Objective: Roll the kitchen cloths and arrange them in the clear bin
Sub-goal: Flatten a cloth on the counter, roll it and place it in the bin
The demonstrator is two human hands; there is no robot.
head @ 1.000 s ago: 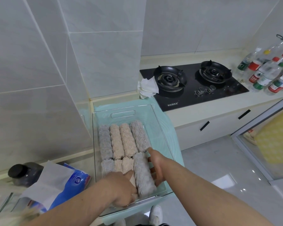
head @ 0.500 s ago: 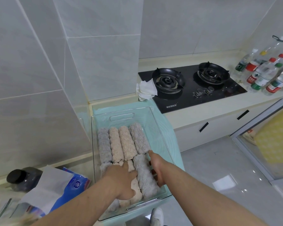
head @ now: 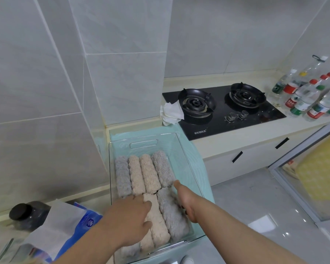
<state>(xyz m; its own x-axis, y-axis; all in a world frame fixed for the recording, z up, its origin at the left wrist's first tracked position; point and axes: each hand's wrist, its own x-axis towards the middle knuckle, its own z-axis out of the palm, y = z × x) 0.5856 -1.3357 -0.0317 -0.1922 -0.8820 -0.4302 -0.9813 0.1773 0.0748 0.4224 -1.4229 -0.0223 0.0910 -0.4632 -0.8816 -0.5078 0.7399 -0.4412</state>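
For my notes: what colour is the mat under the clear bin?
Pale mint green mat, seen best in the head view.

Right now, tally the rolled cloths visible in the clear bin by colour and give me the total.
Grey rolls: 3, two in the far row and one in the near row.
Beige rolls: 4, two in the far row and two showing in the near row.
Total: 7 visible; the left hand may hide more.
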